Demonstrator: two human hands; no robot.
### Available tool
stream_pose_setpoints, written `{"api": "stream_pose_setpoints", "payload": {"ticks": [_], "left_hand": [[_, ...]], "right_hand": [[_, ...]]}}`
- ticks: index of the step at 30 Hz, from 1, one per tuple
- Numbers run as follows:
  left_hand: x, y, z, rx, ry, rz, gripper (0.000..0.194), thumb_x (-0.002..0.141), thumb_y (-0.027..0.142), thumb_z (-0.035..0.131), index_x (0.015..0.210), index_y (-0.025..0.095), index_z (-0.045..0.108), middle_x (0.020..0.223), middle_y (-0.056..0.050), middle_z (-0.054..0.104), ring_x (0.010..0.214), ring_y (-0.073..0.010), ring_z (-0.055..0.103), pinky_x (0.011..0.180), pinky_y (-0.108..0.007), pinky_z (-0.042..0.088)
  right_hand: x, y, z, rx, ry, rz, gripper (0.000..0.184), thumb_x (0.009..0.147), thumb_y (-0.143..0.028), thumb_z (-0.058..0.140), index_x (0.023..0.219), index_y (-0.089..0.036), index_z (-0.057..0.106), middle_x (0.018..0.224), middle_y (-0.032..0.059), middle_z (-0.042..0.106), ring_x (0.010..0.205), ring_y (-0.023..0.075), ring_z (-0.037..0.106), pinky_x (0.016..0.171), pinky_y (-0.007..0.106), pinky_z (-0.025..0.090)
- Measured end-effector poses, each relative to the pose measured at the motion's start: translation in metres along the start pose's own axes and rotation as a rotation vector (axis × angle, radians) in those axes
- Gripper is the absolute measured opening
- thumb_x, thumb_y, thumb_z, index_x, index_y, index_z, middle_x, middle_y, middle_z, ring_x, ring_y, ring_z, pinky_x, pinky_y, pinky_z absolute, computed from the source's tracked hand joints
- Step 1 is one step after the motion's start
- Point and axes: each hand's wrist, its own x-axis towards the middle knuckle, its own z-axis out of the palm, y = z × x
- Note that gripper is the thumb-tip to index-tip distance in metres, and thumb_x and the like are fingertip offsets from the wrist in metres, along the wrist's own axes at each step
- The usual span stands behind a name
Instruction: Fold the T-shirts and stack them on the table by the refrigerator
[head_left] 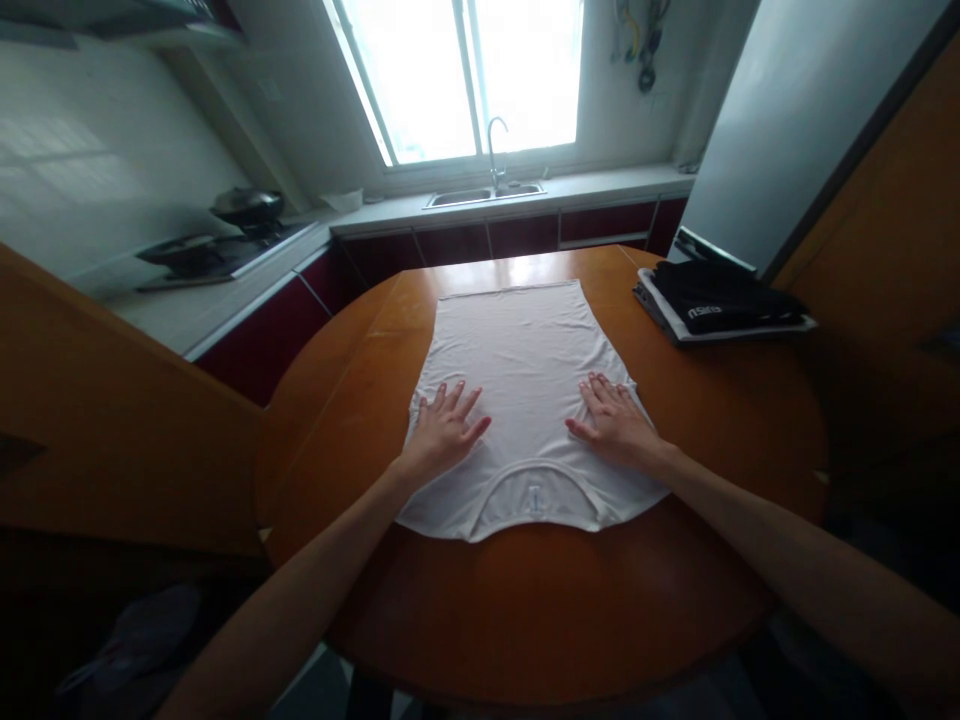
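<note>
A white T-shirt (517,350) lies spread out on the round wooden table (525,610), its neckline toward me and its hem at the far side. A small label shows inside the collar. My left hand (442,430) rests flat on the shirt's left part, fingers spread. On the right part lies my right hand (615,425), palm down with the fingers stretched out. Neither hand grips the cloth. The sleeves are not seen spread out to the sides; light wrinkles run across the fabric.
A stack of folded dark and white clothes (720,300) sits at the table's right rear. Behind the table are a counter with a sink (484,196) and tap under a window. A stove with a wok (247,205) stands left; a fridge (802,120) stands right.
</note>
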Motion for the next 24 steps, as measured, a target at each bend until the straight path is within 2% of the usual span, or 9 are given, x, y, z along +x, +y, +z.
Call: {"api": "stream_pose_setpoints", "payload": {"ticks": [2,7,11,15,19,24], "left_hand": [[-0.0018,0.0032,0.0022,0.0,-0.022,-0.002,0.068,0.1,0.063,0.037,0.158,0.028,0.036,0.167,-0.009,0.023,0.154,-0.0398,0.013,0.119,-0.067,0.016],[-0.0026,0.0053,0.0046,0.018,0.027,-0.011,0.068,0.099,0.064,0.037,0.158,0.029,0.036,0.168,-0.009,0.021,0.155,-0.0394,0.011,0.119,-0.066,0.014],[-0.0018,0.0035,0.006,0.012,-0.017,-0.02,0.068,0.1,0.063,0.036,0.158,0.028,0.035,0.168,-0.01,0.021,0.155,-0.0396,0.011,0.119,-0.066,0.014],[0.0003,0.0024,0.0047,0.007,0.054,0.008,0.068,0.1,0.062,0.037,0.158,0.027,0.035,0.168,-0.01,0.02,0.155,-0.0372,0.01,0.12,-0.065,0.013],[0.0013,0.0034,0.0052,-0.033,0.009,0.046,0.069,0.099,0.064,0.038,0.157,0.027,0.036,0.167,-0.01,0.024,0.154,-0.0375,0.015,0.119,-0.065,0.017],[-0.0011,0.0047,0.0106,-0.005,-0.019,0.089,0.069,0.098,0.066,0.038,0.157,0.03,0.036,0.167,-0.01,0.024,0.155,-0.0364,0.012,0.12,-0.064,0.012]], "right_hand": [[0.0005,0.0002,0.0009,-0.004,0.005,0.004,0.084,0.097,-0.062,0.036,0.157,-0.005,0.031,0.166,0.0193,0.019,0.156,0.0285,0.013,0.125,0.047,0.014],[0.0015,0.0011,0.0043,-0.005,0.011,-0.003,0.083,0.097,-0.063,0.036,0.157,-0.006,0.032,0.167,0.0185,0.018,0.156,0.0279,0.012,0.125,0.047,0.013],[0.0011,0.0009,0.005,0.0,0.018,0.0,0.083,0.097,-0.063,0.035,0.157,-0.006,0.031,0.167,0.0188,0.018,0.156,0.028,0.012,0.125,0.047,0.014],[-0.0002,0.0003,0.0026,0.004,0.045,0.004,0.081,0.099,-0.063,0.03,0.157,-0.006,0.031,0.166,0.0186,0.02,0.155,0.0283,0.013,0.125,0.049,0.013],[-0.0009,0.0004,0.0021,-0.013,0.059,0.0,0.08,0.099,-0.064,0.031,0.156,-0.007,0.033,0.166,0.0193,0.021,0.156,0.0294,0.012,0.124,0.053,0.008],[0.0,0.0008,0.0036,-0.002,0.001,0.002,0.079,0.098,-0.062,0.035,0.157,-0.008,0.033,0.167,0.019,0.017,0.156,0.0287,0.011,0.124,0.051,0.012]]}}
